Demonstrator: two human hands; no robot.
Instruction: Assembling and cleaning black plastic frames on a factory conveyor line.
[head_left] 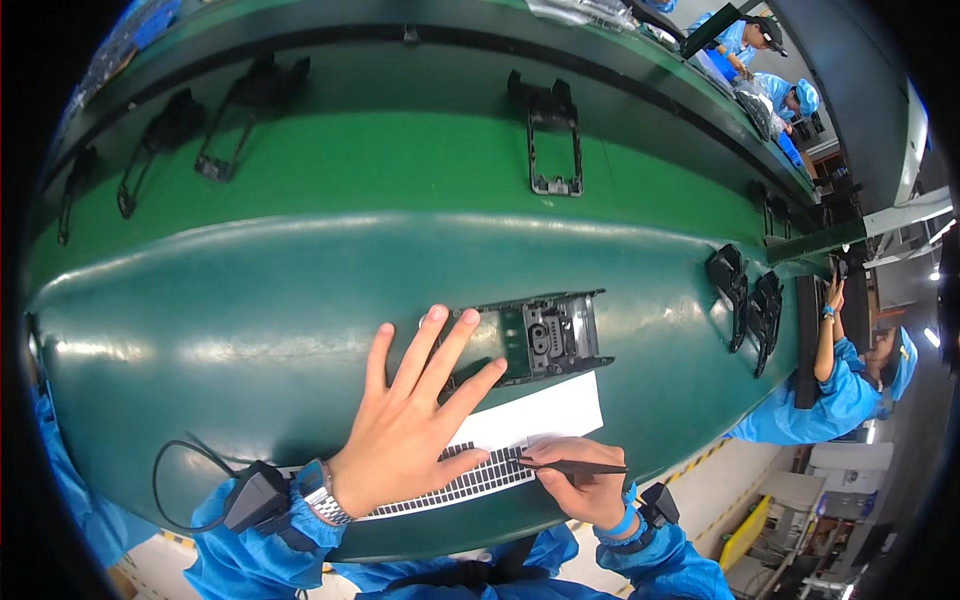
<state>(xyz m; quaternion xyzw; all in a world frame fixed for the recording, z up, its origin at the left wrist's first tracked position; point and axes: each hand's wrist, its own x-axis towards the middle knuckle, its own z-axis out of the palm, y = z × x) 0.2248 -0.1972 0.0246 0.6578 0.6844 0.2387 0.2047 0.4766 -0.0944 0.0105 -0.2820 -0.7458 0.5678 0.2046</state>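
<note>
Sticker strip (470, 484) lying at the near tabletop (200, 330) edge, one sheet on white backing, pinned flat by left hand (410, 425) with fingers spread and released; likely thin, light, floppy, best lifted by a corner. Right hand (590, 485), fingers clenched on one black tweezers (575, 466), tip touching the strip. Just beyond, one black frame (540, 340); farther off, several more frames (553, 140) on the belt.

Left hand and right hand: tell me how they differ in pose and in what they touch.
The left hand lies flat with fingers spread, pressing the white sheet and reaching the black frame part; the right hand is curled in a pinch grip around dark tweezers at the black pad strip. The left wrist wears a metal watch; the right a blue band. Both have blue sleeves.
</note>
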